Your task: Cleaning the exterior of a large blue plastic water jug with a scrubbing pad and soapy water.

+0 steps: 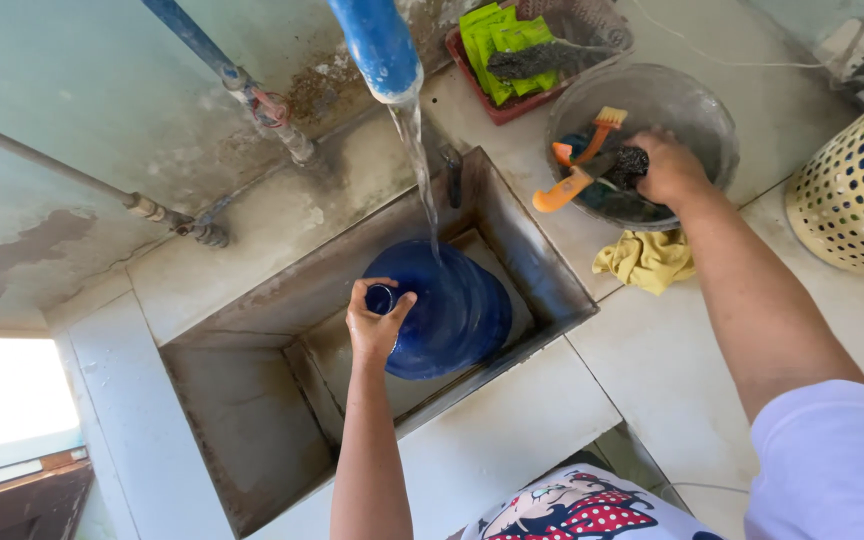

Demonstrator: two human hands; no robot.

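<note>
A big blue jug lies tilted in the concrete sink, its neck toward the person and its body against the sink's far right corner. The left hand grips the neck, fingers curled round the open mouth, thumb on one side and the rest on the other, closed firmly on it. A thin stream of water falls from a blue tap above and strikes the jug's upper side.

The right hand reaches into a grey bowl on the counter right of the sink. Its fingers close around a dark scrubber; how tight the hold is I cannot tell, as the back of the hand hides the fingertips. In the same bowl lies an orange brush with pale bristles, its handle jutting over the rim.

Just in front of the bowl, touching its edge, a yellow cloth sits crumpled on the counter. Behind the bowl stands a red tray with green sachets and a dark rough piece lying over them. At the right edge stands a cream basket with round holes. Pipes run along the stained wall behind the sink.
</note>
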